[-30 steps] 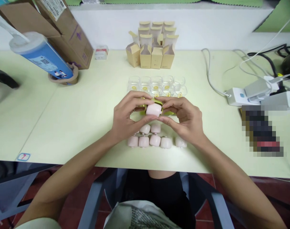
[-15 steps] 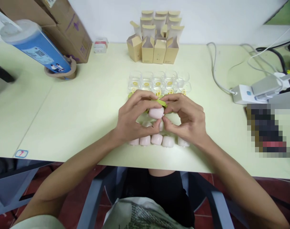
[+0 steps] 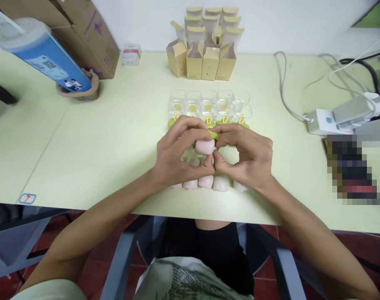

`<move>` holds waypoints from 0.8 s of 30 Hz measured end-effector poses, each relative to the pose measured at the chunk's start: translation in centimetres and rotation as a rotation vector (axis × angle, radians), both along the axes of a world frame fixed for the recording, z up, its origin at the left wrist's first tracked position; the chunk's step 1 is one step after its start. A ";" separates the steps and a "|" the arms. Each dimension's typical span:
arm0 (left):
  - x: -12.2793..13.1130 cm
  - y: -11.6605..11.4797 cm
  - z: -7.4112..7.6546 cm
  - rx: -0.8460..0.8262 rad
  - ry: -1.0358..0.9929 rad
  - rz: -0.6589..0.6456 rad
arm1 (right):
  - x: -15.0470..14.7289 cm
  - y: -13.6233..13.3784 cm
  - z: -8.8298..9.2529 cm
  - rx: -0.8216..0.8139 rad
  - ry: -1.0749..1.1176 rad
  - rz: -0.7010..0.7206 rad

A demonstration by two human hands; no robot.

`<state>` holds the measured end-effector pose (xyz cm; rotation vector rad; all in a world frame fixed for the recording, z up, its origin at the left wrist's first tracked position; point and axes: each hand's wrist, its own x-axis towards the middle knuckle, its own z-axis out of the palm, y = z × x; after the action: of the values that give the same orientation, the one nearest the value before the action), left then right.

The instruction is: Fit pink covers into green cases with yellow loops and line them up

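Note:
Both hands meet over the middle of the table around a small pale pink rounded piece (image 3: 204,147). My left hand (image 3: 174,156) is closed on its left side, fingers curled over the top and thumb below. The fingertips and thumb of my right hand (image 3: 251,156) pinch at its right end, where a small nub shows. A green part (image 3: 213,134) lies against the top of the piece; whether it is attached I cannot tell. Under and in front of the hands stand similar pale rounded pieces (image 3: 221,183) in rows, partly hidden. Just beyond are green lids with pale loops (image 3: 241,121).
Clear plastic cups (image 3: 193,100) stand in rows behind the lids. Several open small cardboard boxes (image 3: 194,66) are by the wall. A blue cylinder (image 3: 52,62) and large carton (image 3: 99,41) stand left. At right are a power strip (image 3: 323,121) and cables.
The view has shifted slightly. Both hands stay around the pink piece; the right fingertips have moved a little at its right end, and the nub there shows more clearly.

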<state>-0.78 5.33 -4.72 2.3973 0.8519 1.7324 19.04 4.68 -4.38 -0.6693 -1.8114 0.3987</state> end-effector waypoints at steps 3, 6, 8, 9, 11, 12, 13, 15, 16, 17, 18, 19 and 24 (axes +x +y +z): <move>0.0 0.1 0.0 -0.006 0.017 0.013 | 0.0 -0.2 0.0 -0.023 0.012 0.002; -0.1 0.1 0.1 -0.022 -0.002 -0.015 | 0.0 -0.3 0.2 -0.065 0.018 0.004; -0.2 0.1 0.2 -0.037 -0.003 -0.025 | 0.0 -0.4 0.4 -0.092 0.025 0.017; -0.2 0.0 0.3 -0.046 0.004 -0.017 | 0.1 -0.4 0.4 -0.104 0.029 0.024; -0.3 0.0 0.3 -0.058 0.024 0.022 | 0.1 -0.5 0.5 -0.122 0.037 0.034; -0.3 -0.1 0.3 -0.061 0.032 0.044 | 0.1 -0.5 0.6 -0.127 0.039 0.040; -0.3 -0.1 0.2 -0.060 0.038 0.063 | 0.2 -0.5 0.6 -0.125 0.043 0.048; -0.3 -0.2 0.1 -0.052 0.036 0.082 | 0.3 -0.4 0.6 -0.113 0.048 0.064; -0.2 -0.3 0.1 -0.050 0.031 0.085 | 0.4 -0.3 0.6 -0.103 0.048 0.072; -0.2 -0.3 0.1 -0.053 0.026 0.088 | 0.5 -0.3 0.6 -0.094 0.044 0.080; -0.2 -0.3 0.1 -0.061 0.022 0.090 | 0.6 -0.2 0.5 -0.088 0.038 0.090; -0.2 -0.3 0.1 -0.069 0.020 0.086 | 0.7 -0.1 0.5 -0.089 0.027 0.103; -0.7 0.0 0.5 -0.053 0.042 -0.019 | 1.2 0.2 0.1 -0.139 0.010 0.155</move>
<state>-1.44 5.32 -4.23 2.4077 0.8658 1.6372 20.19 4.92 -4.24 -0.6223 -1.8436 0.6348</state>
